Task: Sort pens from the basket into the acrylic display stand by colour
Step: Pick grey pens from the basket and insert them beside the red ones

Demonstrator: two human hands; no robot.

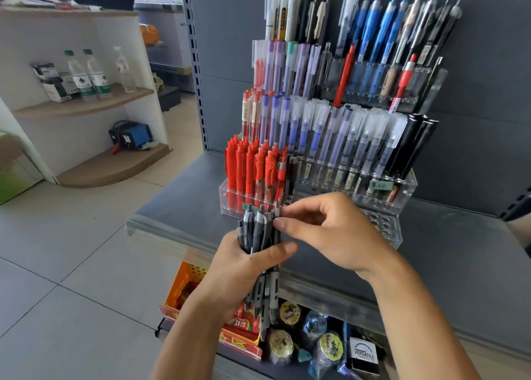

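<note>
With the left hand [238, 267] clenched round the dark pens [260, 236] just before the acrylic stand [402, 184], the right hand [324, 233] should keep its fingertip pinch on one pen and draw it straight up.

Grey metal shelf [184, 190] across the middle of the frame, backed by a grey panel. Standing directly on it, centre to right: tiered acrylic display stand [408, 184], red pens [253, 164] in its lower left slots, bare holes along its lowest front step at right. Below, tiled floor [71, 250] at lower left.
</note>
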